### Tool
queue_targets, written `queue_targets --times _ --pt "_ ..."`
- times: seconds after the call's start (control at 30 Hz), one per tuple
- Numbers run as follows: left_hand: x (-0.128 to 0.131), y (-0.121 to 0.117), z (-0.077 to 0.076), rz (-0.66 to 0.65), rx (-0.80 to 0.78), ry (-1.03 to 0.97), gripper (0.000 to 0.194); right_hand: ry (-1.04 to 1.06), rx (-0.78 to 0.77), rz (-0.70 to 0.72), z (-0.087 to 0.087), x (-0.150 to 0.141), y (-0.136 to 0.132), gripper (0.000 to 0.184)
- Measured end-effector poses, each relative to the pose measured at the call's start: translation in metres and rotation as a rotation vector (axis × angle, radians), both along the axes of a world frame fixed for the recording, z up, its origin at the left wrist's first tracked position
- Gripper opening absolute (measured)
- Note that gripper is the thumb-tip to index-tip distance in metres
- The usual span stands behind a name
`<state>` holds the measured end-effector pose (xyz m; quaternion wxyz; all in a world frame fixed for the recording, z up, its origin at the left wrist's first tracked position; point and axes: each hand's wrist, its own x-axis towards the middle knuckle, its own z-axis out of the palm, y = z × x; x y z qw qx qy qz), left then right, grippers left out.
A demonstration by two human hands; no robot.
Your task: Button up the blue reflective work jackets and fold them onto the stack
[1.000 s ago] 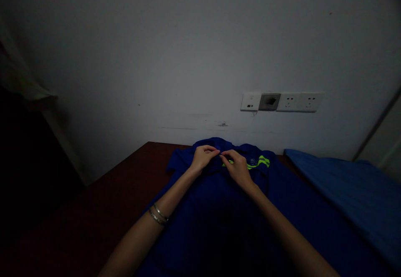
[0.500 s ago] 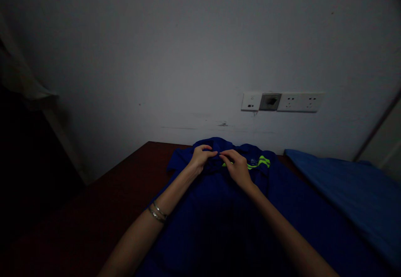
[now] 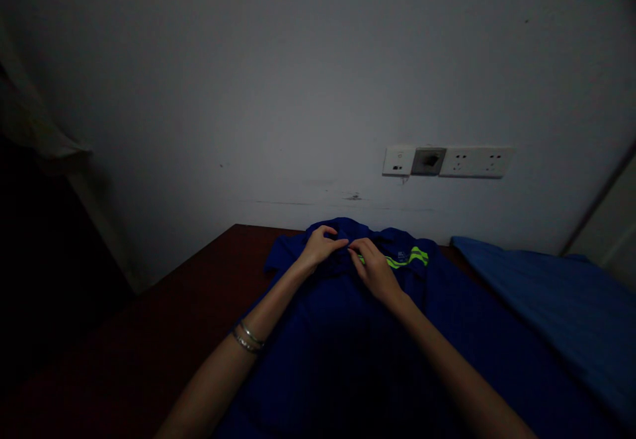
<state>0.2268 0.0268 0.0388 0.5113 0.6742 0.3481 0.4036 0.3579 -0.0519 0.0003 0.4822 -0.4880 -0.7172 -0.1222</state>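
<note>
A dark blue work jacket (image 3: 318,320) with yellow-green reflective strips lies spread on the dark red table, its collar end toward the wall. My left hand (image 3: 319,245) is at the upper front of the jacket, thumb and fingers pinched on its cloth. Close beside it, my right hand (image 3: 373,267) pinches the same part between thumb and fingertips. The two sets of fingertips nearly meet; any button or small fastener between them is too small and dark to make out. Bracelets circle my left wrist.
The dark red tabletop (image 3: 199,280) runs along the left. A lighter blue cloth (image 3: 546,300) lies at the right. On the white wall behind are a socket panel (image 3: 472,162) and a grey socket (image 3: 427,160). Pale fabric (image 3: 40,128) hangs at the far left.
My left thumb has shifted slightly right, toward the right fingertips. The fingers of my right hand have curled in a little more. The jacket lies in the same place.
</note>
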Motion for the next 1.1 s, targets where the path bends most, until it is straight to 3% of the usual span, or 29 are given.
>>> queue_targets --times 0.17,0.3,0.57,0.87,1.1 --pt "0.001 -0.002 0.001 -0.031 -0.053 -0.048 0.036 -0.095 0.039 -0.073 -0.003 0.0 0.0 0.018" --pt "0.002 -0.005 0.0 -0.026 -0.118 -0.136 0.036 -0.058 0.071 -0.047 -0.003 -0.001 0.001 0.018" --pt "0.003 -0.011 0.001 0.038 -0.26 -0.232 0.036 0.261 0.114 0.012 -0.002 -0.005 0.006 0.012" --pt "0.008 -0.006 -0.006 0.045 -0.387 -0.297 0.037 0.627 -0.078 0.061 0.001 -0.007 0.01 0.02" --pt "0.011 -0.009 -0.01 0.079 -0.327 -0.302 0.044 0.81 -0.169 0.148 -0.001 -0.003 0.017 0.029"
